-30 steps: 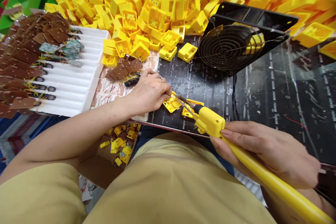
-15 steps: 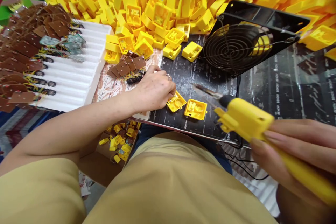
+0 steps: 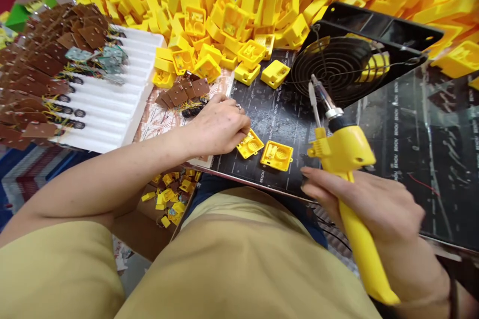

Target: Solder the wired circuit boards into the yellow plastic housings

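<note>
My left hand (image 3: 219, 127) rests on the black work mat (image 3: 269, 109), its fingers curled against a small yellow plastic case part (image 3: 250, 143). A second open yellow case (image 3: 277, 155) lies just right of it. My right hand (image 3: 368, 204) is wrapped round the handle of a yellow soldering iron (image 3: 344, 159). The iron's metal tip points up and away, toward the black fan (image 3: 337, 67).
A big heap of yellow plastic cases (image 3: 232, 5) fills the back of the bench. A white foam tray (image 3: 108, 109) at the left carries brown circuit boards (image 3: 45, 65) with wires. More brown boards (image 3: 183, 92) lie by my left hand. A box of yellow bits (image 3: 170, 202) sits below the bench edge.
My right hand has lifted the soldering iron off the yellow cases and swung its tip upward toward the fan. My left hand has stayed on the left case part.
</note>
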### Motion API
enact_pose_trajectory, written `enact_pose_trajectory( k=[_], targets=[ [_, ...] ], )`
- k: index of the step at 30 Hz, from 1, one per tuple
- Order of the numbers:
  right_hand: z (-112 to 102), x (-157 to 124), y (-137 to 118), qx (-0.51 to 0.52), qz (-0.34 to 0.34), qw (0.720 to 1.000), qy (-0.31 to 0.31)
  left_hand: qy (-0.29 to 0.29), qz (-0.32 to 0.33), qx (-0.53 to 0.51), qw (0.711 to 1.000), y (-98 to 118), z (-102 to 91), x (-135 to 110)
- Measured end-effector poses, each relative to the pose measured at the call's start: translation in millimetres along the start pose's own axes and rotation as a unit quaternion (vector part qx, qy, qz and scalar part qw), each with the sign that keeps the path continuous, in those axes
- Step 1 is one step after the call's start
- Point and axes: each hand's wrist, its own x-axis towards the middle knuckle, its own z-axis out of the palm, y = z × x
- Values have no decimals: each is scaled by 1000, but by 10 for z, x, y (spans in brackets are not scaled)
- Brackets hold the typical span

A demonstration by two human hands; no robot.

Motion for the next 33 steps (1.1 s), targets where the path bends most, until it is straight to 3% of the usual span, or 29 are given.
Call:
enact_pose_trajectory(
  k=[3,5,9,11,14,17,18,20,22,24,26,30,33],
  targets=[
    [118,24,72,-28,-44,999,-1,42,2,-89,995,-113,-97,-127],
    [154,17,117,-28,-50,998,0,66,41,-142,987,-167,-69,-197],
    [255,8,164,1,-60,998,9,55,169,-161,971,-94,247,-234],
    [338,9,164,19,-58,998,5,68,153,-152,974,-26,332,-303],
    [444,-6,148,41,-48,998,-6,16,117,-140,983,-9,118,-622],
    [497,-16,119,45,-37,998,-5,-120,73,-142,980,-141,-250,-992],
    [509,-9,108,46,-37,998,-5,-114,53,-139,982,-209,-316,-1046],
    [531,23,82,47,-43,998,-6,-2,-33,-102,994,-360,-300,-994],
    [550,70,55,45,-52,998,-3,144,-124,-50,980,-509,-143,-758],
    [562,112,31,39,-58,998,7,173,-154,-26,972,-641,16,-456],
    [570,134,15,35,-61,997,14,167,-167,-31,971,-745,48,-210],
    [599,107,17,34,-47,998,21,203,-181,-169,947,-811,-314,-42],
    [641,55,49,39,-28,999,19,230,-152,-342,898,-703,-574,-46]
  ],
)
